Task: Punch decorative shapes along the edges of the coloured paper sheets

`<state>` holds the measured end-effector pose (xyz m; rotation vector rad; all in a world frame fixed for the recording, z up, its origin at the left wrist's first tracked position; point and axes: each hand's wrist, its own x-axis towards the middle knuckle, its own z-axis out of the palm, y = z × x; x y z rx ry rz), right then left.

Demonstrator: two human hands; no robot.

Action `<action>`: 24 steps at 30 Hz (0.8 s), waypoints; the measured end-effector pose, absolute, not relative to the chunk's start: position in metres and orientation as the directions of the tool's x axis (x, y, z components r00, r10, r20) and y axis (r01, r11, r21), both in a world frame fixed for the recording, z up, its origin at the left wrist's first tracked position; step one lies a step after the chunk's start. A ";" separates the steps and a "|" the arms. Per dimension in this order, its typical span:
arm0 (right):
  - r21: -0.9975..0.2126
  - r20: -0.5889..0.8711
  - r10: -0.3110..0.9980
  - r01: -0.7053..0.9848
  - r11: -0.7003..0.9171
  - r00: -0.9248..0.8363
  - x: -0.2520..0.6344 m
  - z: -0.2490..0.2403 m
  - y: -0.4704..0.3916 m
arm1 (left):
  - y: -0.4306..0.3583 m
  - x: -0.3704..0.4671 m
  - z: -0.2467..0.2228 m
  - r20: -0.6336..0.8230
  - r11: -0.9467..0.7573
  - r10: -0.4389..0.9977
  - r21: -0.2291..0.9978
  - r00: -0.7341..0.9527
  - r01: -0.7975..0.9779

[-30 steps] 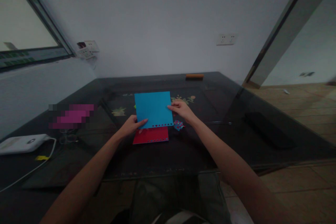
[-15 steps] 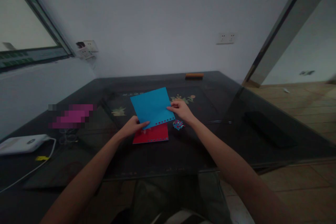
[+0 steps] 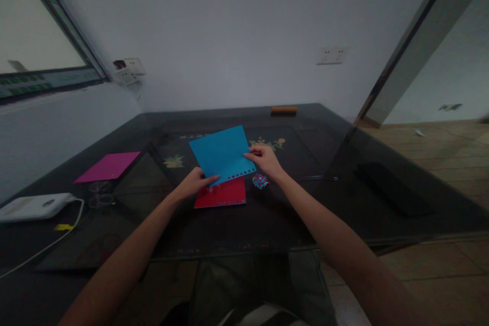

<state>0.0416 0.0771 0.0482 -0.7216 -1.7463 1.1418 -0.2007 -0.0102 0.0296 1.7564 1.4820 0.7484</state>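
Note:
A blue sheet of paper with a row of small punched holes along its near edge is held tilted between my two hands. My left hand is closed on its near left corner, thumb on top. On the right edge, my right hand pinches the sheet between thumb and fingers. Partly covered by the blue sheet, a red sheet lies on the dark table, also with a row of holes along its near edge. Just right of it sits a small pile of tiny coloured bits.
At the left lie a magenta sheet, glasses and a white device with a cable. A long black object rests on the right. An orange-brown bar is at the table's far edge, by the wall.
Both hands keep their hold on the blue sheet, which has barely moved. The view has shifted very slightly.

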 end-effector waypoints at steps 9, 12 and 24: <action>-0.915 0.380 0.866 0.008 0.404 -0.324 0.053 0.049 0.092 | -0.003 -0.175 0.057 -0.103 0.059 0.975 0.974 0.198 0.218; -0.933 0.356 0.896 -0.051 0.356 -0.265 0.060 0.052 0.099 | 0.004 -0.160 0.066 -0.089 0.059 0.980 0.983 0.177 0.173; -0.973 0.225 0.938 -0.001 0.233 -0.265 0.071 0.023 0.124 | 0.043 -0.134 0.034 0.097 -0.132 0.983 0.962 -0.153 -0.238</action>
